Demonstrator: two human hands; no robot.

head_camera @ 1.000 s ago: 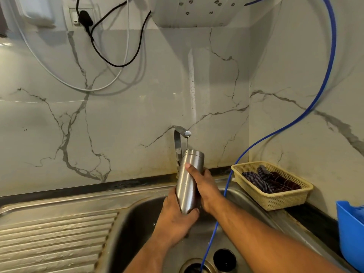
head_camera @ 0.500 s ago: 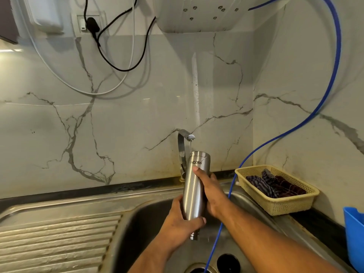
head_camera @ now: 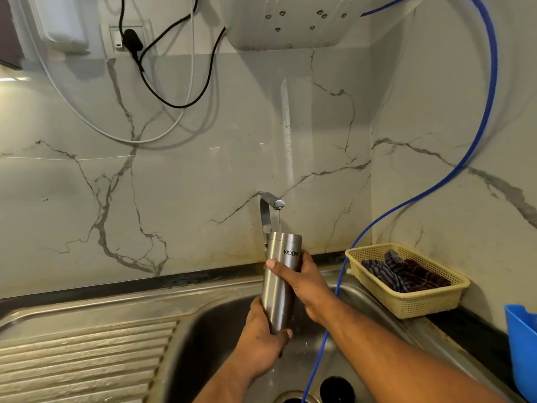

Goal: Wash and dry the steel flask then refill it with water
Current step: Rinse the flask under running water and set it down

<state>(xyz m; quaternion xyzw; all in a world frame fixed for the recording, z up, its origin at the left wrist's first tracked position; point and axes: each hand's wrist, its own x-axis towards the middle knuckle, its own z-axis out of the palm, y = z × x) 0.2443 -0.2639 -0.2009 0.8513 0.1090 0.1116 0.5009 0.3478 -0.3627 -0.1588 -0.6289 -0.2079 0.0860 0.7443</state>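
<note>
The steel flask (head_camera: 280,274) is held upside down over the sink basin (head_camera: 209,338), its flat base up under the tap (head_camera: 271,209). A thin stream of water runs from the spout onto that base. My right hand (head_camera: 302,282) grips the upper half of the flask from the right, fingers wrapped across its front. My left hand (head_camera: 263,338) grips the lower end, and the flask's mouth is hidden behind it. Water drips below into the basin.
A ribbed steel drainboard (head_camera: 81,365) lies to the left. A blue hose (head_camera: 328,330) hangs down into the sink near the drain (head_camera: 293,398). A yellow basket (head_camera: 406,303) with dark cloths sits at the right, a blue plastic container (head_camera: 523,344) beyond it. Cables hang on the marble wall.
The flask has turned from a lean to nearly upright, and its printed logo has rotated into sight. My left hand's grip now covers the flask's lower end. The camera has come closer.
</note>
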